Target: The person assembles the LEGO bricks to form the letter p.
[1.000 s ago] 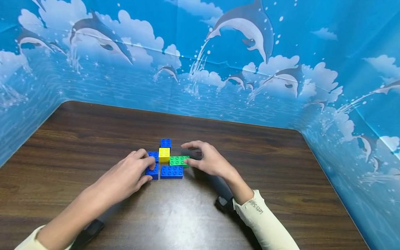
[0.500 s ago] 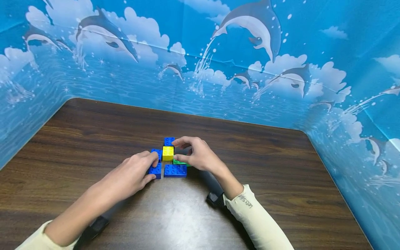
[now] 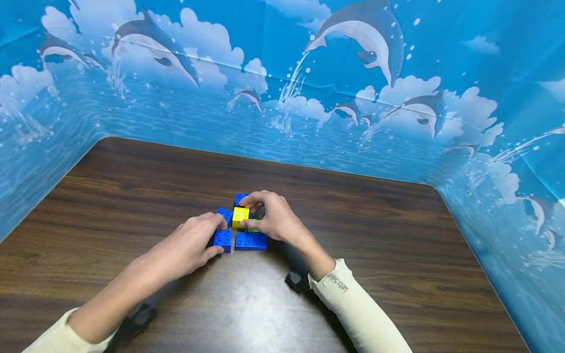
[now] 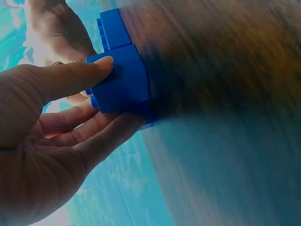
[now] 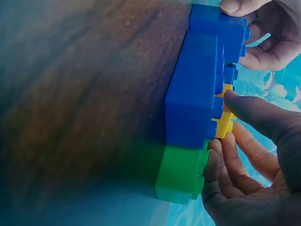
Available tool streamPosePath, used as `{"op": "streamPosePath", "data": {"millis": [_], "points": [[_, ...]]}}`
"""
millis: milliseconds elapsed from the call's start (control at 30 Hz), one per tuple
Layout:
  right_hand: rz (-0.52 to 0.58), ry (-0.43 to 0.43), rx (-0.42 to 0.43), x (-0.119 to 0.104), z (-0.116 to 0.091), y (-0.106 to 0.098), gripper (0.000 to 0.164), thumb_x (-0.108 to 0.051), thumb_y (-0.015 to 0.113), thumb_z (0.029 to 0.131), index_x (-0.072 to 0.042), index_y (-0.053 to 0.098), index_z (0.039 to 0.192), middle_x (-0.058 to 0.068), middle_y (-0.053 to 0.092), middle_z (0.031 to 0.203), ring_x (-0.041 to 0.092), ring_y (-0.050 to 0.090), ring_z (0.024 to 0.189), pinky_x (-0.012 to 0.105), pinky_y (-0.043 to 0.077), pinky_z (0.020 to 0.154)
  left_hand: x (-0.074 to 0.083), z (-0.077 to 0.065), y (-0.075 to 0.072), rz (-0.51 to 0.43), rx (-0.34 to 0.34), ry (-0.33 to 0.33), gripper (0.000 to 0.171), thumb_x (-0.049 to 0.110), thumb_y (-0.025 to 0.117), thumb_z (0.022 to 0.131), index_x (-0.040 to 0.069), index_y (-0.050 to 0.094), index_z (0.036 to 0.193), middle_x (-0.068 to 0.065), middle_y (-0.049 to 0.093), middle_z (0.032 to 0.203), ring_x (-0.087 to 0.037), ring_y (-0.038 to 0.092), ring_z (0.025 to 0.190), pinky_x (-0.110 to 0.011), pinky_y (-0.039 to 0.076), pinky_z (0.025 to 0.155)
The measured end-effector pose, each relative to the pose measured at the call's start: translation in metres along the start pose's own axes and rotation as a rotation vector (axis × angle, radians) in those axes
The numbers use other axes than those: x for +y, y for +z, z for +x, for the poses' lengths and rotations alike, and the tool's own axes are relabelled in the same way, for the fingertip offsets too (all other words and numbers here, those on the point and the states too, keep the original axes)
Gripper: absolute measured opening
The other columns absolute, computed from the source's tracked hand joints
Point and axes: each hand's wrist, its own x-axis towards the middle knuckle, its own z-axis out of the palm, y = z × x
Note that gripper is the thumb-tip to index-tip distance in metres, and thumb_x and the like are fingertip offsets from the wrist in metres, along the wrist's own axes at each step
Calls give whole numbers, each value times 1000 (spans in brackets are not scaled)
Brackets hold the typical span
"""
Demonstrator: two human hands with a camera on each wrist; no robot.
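Observation:
My left hand (image 3: 194, 241) grips a blue toy building brick (image 3: 222, 240) at the near left of a small cluster, its thumb on the near side in the left wrist view. Another blue brick (image 3: 225, 214), slightly turned, sits just behind that one under the fingers. My right hand (image 3: 278, 215) pinches a yellow brick (image 3: 241, 214) between thumb and fingers. In the right wrist view a longer blue brick (image 5: 193, 89) and a green brick (image 5: 178, 174) stand in front of the yellow brick. The right hand hides much of the green brick in the head view.
One more blue brick (image 3: 240, 197) lies at the back of the cluster, partly behind the right fingers. Everything rests on a dark wood-grain table (image 3: 375, 235). A blue dolphin-print backdrop (image 3: 300, 88) rises along its far and side edges.
My right hand has moved left from the green brick and taken hold of the yellow brick. The blue brick behind my left fingers has turned slightly. The left hand keeps its grip.

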Motion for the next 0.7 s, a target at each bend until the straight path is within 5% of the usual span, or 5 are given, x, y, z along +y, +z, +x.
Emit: {"op": "streamPosePath", "data": {"millis": [700], "points": [[103, -9, -10, 1, -2, -8, 32, -11, 84, 95, -5, 76, 125, 11, 76, 122, 24, 72, 106, 28, 62, 92, -5, 4, -1, -95, -44, -74, 38, 10, 92, 85, 2, 68, 114, -13, 70, 111, -22, 63, 92, -43, 61, 82]]}}
